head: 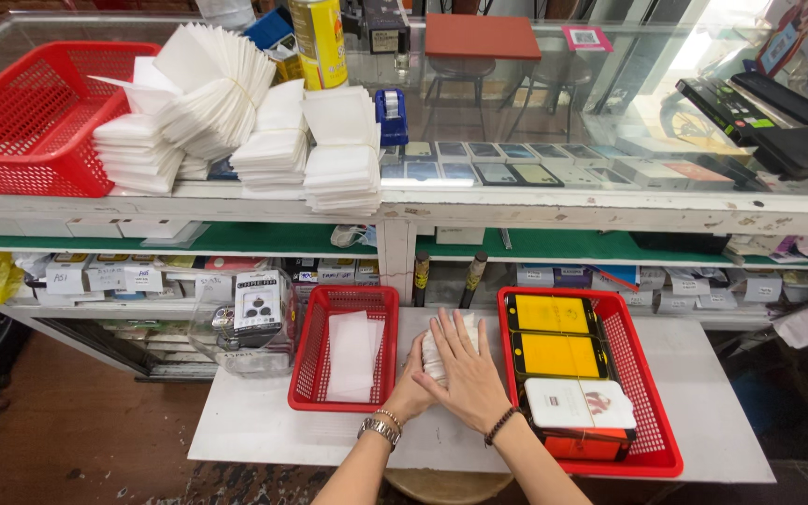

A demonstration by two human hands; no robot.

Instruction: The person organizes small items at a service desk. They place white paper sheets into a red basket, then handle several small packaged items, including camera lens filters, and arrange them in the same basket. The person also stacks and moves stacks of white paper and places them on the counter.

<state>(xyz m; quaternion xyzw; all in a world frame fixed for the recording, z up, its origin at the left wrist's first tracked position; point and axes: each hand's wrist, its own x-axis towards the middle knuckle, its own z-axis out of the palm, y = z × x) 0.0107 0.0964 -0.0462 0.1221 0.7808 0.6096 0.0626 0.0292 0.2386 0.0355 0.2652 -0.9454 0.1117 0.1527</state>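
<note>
hands: right hand (465, 374) lay flat over a stack of white sleeves (434, 353), left hand (411, 388) cupped its side, probably squaring it up
stack: sat on the white table (703, 411)
left of stack: small red basket (343, 360) with loose sleeves
right of stack: red tray (652, 440) of yellow packs, crowding the right hand
behind stack: glass counter (610, 201) piled with sleeve bundles (236, 122)

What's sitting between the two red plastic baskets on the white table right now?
In the head view, a small stack of white sleeves lies between the left red basket and the right red basket, with the left hand and right hand pressed on it.
</note>
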